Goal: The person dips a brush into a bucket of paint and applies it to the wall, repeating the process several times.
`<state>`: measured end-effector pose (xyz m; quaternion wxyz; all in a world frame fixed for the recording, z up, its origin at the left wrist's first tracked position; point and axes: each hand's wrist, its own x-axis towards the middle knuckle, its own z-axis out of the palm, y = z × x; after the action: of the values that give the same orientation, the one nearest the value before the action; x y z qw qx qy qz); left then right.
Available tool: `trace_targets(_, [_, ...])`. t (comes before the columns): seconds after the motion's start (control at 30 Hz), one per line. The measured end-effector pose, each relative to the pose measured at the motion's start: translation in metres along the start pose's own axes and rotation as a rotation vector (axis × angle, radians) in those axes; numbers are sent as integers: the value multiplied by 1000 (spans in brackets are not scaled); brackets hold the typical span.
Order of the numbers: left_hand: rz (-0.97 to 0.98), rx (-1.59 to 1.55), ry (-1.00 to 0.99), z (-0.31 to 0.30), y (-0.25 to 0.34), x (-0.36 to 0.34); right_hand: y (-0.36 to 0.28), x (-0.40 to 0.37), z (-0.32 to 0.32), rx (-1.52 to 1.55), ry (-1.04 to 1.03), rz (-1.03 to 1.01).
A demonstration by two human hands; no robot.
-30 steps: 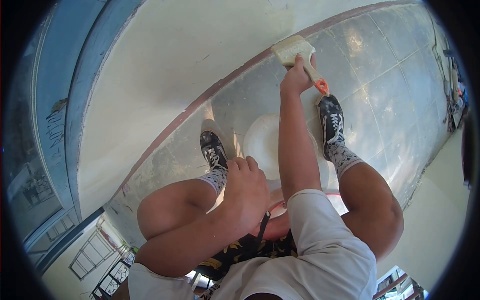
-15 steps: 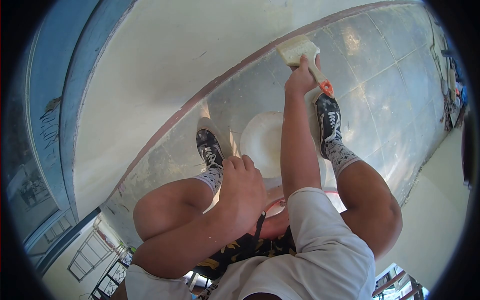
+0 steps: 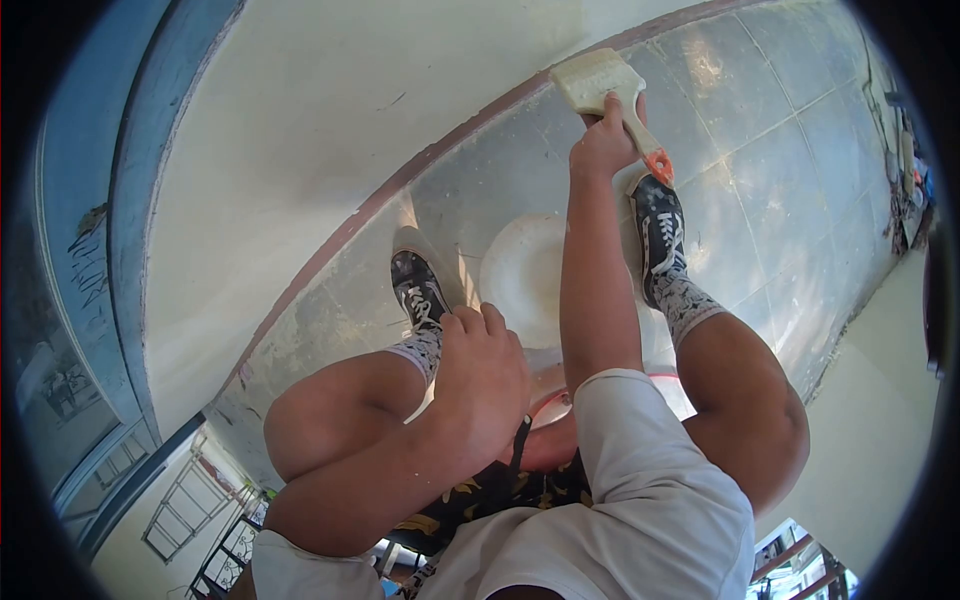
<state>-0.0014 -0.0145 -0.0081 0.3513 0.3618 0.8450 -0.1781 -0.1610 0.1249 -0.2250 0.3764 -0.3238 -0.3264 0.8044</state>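
Note:
My right hand point(image 3: 607, 143) is closed round the pale handle of a wide paintbrush point(image 3: 598, 82). The brush has a red handle end and cream-coated bristles, which lie near the reddish-brown strip at the wall's foot. Closer to my body, my left hand point(image 3: 483, 365) has its fingers bent and pressed together above my lap; anything inside it is hidden. Between my shoes a round whitish basin point(image 3: 522, 270) stands on the floor, partly covered by my right forearm.
A cream wall point(image 3: 300, 150) curves across the upper left beside a blue frame point(image 3: 145, 170). Grey tiles point(image 3: 780, 190) cover the floor. My black shoes point(image 3: 662, 235) flank the basin. Clutter point(image 3: 908, 180) lies at the far right, and a metal rack point(image 3: 190, 510) stands lower left.
My right hand and the paintbrush have shifted slightly up in the view, towards the wall's foot. My left hand is almost where it was.

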Motion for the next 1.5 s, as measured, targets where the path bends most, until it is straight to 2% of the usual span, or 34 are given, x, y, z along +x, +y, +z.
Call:
trace_targets(0.23, [1,14,-41,-3,1,2,29,0,-9,-107,30,-1])
trace_targets(0.37, [-12,-1,-31,-2,0,3,35,-2,5,-6,26,34])
trace_targets(0.43, [-7,3,-44,-5,1,3,39,4,15,-262,-48,-87])
trace_targets(0.47, [-2,8,-57,-6,1,3,37,6,13,-265,-45,-88])
trace_targets(0.57, [2,12,-86,-6,0,3,6,2,16,20,7,41])
trace_targets(0.67, [-14,19,-32,-2,0,2,6,3,0,-43,53,33])
trace_targets(0.77, [-4,11,-86,-5,-1,4,19,7,-4,-76,38,38])
trace_targets(0.97, [-13,6,-63,-4,-2,4,45,17,1,-88,11,0])
trace_targets(1.13, [-9,-5,-67,0,-1,4,19,19,19,-50,-55,-16])
trace_targets(1.23, [-14,7,-35,1,-4,2,-6,16,4,27,38,32])
trace_targets(1.5, [-26,7,-42,0,-2,4,12,19,-8,-32,71,51])
